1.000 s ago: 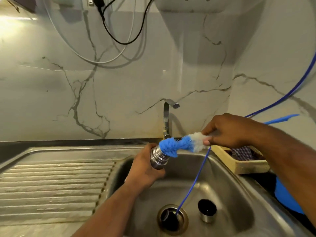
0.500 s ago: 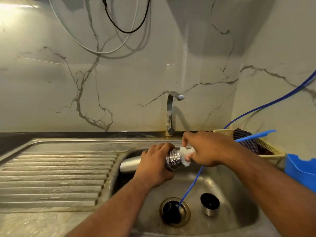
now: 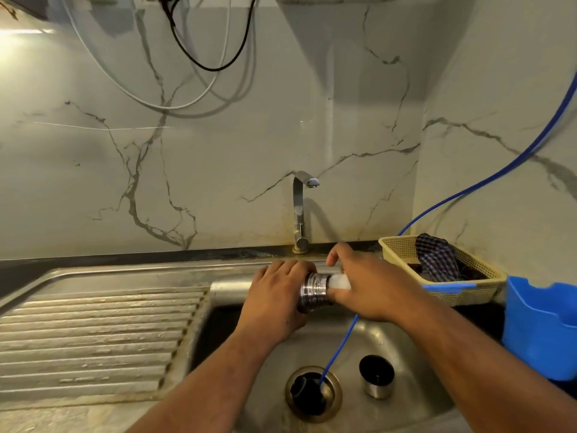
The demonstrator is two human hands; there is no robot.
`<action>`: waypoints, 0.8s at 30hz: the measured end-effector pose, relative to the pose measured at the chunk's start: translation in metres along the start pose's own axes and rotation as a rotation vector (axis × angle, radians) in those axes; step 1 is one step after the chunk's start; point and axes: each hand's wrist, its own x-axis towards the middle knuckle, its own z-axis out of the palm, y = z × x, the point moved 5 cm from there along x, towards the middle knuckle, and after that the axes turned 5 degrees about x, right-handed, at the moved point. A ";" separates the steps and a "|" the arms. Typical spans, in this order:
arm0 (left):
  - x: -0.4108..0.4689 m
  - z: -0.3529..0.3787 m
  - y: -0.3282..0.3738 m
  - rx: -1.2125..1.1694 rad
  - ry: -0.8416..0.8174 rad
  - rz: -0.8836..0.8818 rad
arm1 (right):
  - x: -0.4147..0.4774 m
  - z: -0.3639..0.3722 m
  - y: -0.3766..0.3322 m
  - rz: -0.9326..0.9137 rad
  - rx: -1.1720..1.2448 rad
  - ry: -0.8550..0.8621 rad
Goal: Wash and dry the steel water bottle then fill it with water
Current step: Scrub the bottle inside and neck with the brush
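Observation:
The steel water bottle [image 3: 313, 292] lies sideways over the sink basin [image 3: 390, 339], its threaded neck pointing right. My left hand [image 3: 278, 298] grips its upper body; the bottle's base end [image 3: 229, 289] shows to the left of that hand. My right hand [image 3: 371, 285] holds the bottle brush [image 3: 340, 282], whose white foam shows at the mouth with the rest pushed inside. The brush's blue handle [image 3: 449, 287] sticks out past my wrist. The bottle's steel cap [image 3: 377, 376] stands in the basin near the drain [image 3: 312, 393]. The tap [image 3: 301, 210] is not running.
A thin blue hose [image 3: 338, 348] runs from the right wall down into the drain. A yellow basket [image 3: 402, 248] with a checked cloth [image 3: 438, 260] sits right of the sink, beside a blue container [image 3: 543, 329]. The ribbed drainboard [image 3: 93, 332] lies left. Cables hang above.
The brush's blue bristles, outside the mouth a second ago, have gone into the bottle; only white foam shows. The bottle has swung from tilted up to lying sideways.

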 end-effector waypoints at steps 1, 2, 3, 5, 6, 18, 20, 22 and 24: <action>0.001 -0.005 -0.004 0.013 0.027 -0.015 | -0.005 -0.011 0.000 -0.015 -0.072 0.049; 0.001 -0.010 -0.009 0.024 0.050 -0.035 | -0.009 -0.021 0.002 -0.025 -0.137 0.086; 0.001 -0.015 -0.014 0.031 0.069 -0.055 | -0.012 -0.031 0.003 -0.047 -0.194 0.127; -0.001 -0.023 -0.029 0.027 0.099 -0.101 | -0.013 -0.044 0.005 -0.111 -0.288 0.223; -0.002 -0.025 -0.035 0.018 0.104 -0.124 | -0.013 -0.047 0.004 -0.156 -0.315 0.283; -0.002 -0.020 -0.014 0.051 0.110 -0.047 | -0.010 -0.013 -0.016 -0.275 -0.266 0.266; -0.002 -0.024 -0.015 0.045 0.151 -0.055 | -0.013 -0.024 -0.017 -0.380 -0.346 0.462; -0.002 -0.027 -0.014 0.012 0.182 -0.071 | -0.021 -0.029 -0.019 -0.467 -0.358 0.642; -0.002 -0.029 -0.014 -0.044 0.198 -0.100 | -0.027 -0.029 -0.026 -0.541 -0.376 0.713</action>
